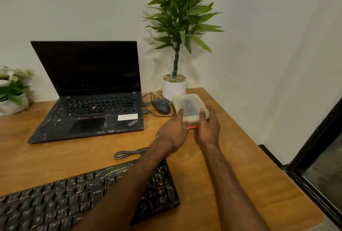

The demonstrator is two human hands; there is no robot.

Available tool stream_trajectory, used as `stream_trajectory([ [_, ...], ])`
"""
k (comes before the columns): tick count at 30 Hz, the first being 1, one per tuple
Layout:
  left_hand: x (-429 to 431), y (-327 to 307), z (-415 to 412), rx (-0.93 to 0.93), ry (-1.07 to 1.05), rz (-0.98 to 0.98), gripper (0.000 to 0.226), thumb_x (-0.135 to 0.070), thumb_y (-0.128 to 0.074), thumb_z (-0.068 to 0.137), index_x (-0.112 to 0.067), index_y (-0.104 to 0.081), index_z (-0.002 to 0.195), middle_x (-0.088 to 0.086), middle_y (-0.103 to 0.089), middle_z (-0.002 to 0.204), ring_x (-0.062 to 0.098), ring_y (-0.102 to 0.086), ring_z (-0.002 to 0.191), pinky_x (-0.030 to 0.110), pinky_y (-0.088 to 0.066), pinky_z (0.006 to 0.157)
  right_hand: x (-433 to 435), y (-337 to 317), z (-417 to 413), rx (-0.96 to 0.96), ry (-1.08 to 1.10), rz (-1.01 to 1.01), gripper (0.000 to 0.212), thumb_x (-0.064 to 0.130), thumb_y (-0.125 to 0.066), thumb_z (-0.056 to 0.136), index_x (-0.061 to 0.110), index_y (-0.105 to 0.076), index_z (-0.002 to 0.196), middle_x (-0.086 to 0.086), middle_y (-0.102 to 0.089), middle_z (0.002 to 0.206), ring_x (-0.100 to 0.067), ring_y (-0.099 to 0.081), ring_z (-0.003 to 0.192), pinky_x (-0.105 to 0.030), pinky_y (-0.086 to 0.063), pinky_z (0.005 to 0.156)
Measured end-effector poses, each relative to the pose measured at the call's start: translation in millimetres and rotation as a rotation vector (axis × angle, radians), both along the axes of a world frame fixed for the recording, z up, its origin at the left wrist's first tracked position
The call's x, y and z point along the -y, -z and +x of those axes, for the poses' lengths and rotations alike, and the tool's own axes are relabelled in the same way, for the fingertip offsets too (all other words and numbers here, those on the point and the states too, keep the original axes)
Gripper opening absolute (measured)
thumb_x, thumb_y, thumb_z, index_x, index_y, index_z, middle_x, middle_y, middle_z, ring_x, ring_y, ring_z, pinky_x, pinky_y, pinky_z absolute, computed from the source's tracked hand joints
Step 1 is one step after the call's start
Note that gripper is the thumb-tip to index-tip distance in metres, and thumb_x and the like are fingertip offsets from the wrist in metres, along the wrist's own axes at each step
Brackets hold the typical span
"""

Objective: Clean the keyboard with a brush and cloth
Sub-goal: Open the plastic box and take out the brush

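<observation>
Left hand [173, 134] and right hand [208, 128] are gripping the lidded plastic box [190, 103] at the far right of the table [231, 156], fingers [202, 114] curling round its near corners; the dusty keyboard [55, 199] is lying near left.
</observation>
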State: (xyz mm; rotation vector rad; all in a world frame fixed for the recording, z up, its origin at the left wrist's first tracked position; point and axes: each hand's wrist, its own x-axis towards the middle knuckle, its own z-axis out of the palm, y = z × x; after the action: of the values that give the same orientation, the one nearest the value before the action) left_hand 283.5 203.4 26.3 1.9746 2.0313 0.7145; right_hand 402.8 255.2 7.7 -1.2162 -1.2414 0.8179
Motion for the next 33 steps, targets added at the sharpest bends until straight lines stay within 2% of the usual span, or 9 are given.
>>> stream_trajectory([
  [5, 45.1, -17.1, 10.2, -0.159, 0.031, -0.033, 0.064, -0.034, -0.044, 0.103, -0.015, -0.016, 0.158, 0.01, -0.064, 0.128, 0.027, -0.061, 0.112, 0.046, -0.046, 0.1, 35.5, -3.4, 10.2, 0.02, 0.038, -0.008, 0.034, 0.025, -0.048, 0.103, 0.019, -0.052, 0.137, -0.004, -0.062, 0.126, -0.02, -0.066, 0.104, -0.035, -0.062, 0.081],
  [10, 127.2, -24.2, 35.7, -0.212, 0.086, -0.085, 0.065, -0.038, -0.037, 0.106, -0.012, -0.011, 0.159, 0.009, -0.046, 0.152, 0.022, -0.04, 0.141, 0.06, -0.01, 0.122, 105.2, 1.3, 40.5, 0.027, 0.018, 0.004, 0.028, 0.024, -0.049, 0.103, 0.026, -0.055, 0.131, 0.004, -0.064, 0.119, -0.015, -0.067, 0.102, -0.036, -0.063, 0.076],
  [14, 191.2, -21.1, 51.9, -0.13, 0.038, -0.042, 0.081, -0.058, -0.039, 0.101, -0.016, -0.003, 0.159, 0.003, -0.039, 0.158, 0.014, -0.032, 0.147, 0.055, 0.004, 0.124, 170.4, -1.4, 68.5, -0.001, -0.042, 0.014, 0.025, 0.027, -0.052, 0.103, 0.032, -0.058, 0.126, 0.015, -0.067, 0.113, -0.007, -0.068, 0.101, -0.033, -0.062, 0.077],
  [16, 208.5, -17.2, 53.4, -0.075, -0.015, -0.007, 0.096, -0.067, -0.045, 0.094, -0.016, 0.005, 0.158, -0.001, -0.019, 0.166, 0.012, -0.014, 0.153, 0.05, 0.011, 0.123, 190.7, -2.8, 73.7, 0.031, -0.087, 0.003, 0.024, 0.033, -0.053, 0.101, 0.037, -0.056, 0.125, 0.022, -0.066, 0.112, -0.006, -0.067, 0.103, -0.028, -0.061, 0.077],
  [21, 205.5, -9.4, 45.0, 0.007, -0.044, 0.046, 0.122, -0.075, -0.058, 0.081, -0.017, 0.018, 0.157, -0.002, 0.008, 0.169, 0.014, 0.008, 0.154, 0.041, 0.018, 0.119, 208.4, -12.5, 78.1, 0.509, -0.033, 0.109, 0.062, 0.067, -0.04, 0.095, 0.037, -0.028, 0.149, 0.011, -0.026, 0.159, -0.016, -0.025, 0.147, -0.042, -0.034, 0.113],
  [25, 206.0, 3.0, 53.0, -0.077, -0.029, 0.045, 0.104, -0.066, -0.044, 0.094, -0.008, 0.014, 0.158, 0.008, 0.013, 0.168, 0.017, 0.012, 0.154, 0.038, 0.023, 0.118, 205.2, -31.1, 73.8, 1.024, -0.338, 0.189, 0.077, 0.076, -0.006, 0.09, 0.037, -0.015, 0.156, 0.015, -0.005, 0.166, -0.003, 0.003, 0.151, -0.042, 0.002, 0.124],
  [27, 205.3, 15.1, 60.0, -0.086, -0.044, 0.075, 0.084, -0.051, -0.033, 0.1, -0.003, 0.003, 0.159, 0.013, 0.004, 0.168, 0.021, 0.003, 0.155, 0.033, 0.024, 0.118, 204.4, -31.9, 71.5, 1.284, -0.398, 0.198, 0.088, 0.079, 0.014, 0.084, 0.035, -0.005, 0.158, 0.011, 0.0, 0.167, -0.005, 0.005, 0.152, -0.045, 0.011, 0.123],
  [30, 205.5, 25.9, 59.3, -0.175, -0.053, 0.024, 0.073, -0.041, -0.04, 0.089, 0.005, -0.045, 0.145, 0.018, -0.051, 0.147, 0.027, -0.046, 0.14, 0.037, -0.003, 0.118, 202.0, -28.5, 72.5, 1.377, -0.422, 0.221, 0.097, 0.082, 0.021, 0.079, 0.031, 0.001, 0.159, 0.006, 0.004, 0.166, -0.009, 0.006, 0.152, -0.035, 0.016, 0.119],
  [33, 203.1, 33.9, 61.3, -0.213, -0.065, 0.014, 0.072, -0.042, -0.042, 0.085, 0.005, -0.054, 0.138, 0.018, -0.061, 0.137, 0.028, -0.056, 0.131, 0.04, -0.017, 0.114, 196.9, -29.7, 77.6, 1.44, -0.474, 0.269, 0.098, 0.083, 0.018, 0.079, 0.028, 0.005, 0.159, 0.005, 0.009, 0.164, -0.011, 0.006, 0.152, -0.025, 0.014, 0.114],
])
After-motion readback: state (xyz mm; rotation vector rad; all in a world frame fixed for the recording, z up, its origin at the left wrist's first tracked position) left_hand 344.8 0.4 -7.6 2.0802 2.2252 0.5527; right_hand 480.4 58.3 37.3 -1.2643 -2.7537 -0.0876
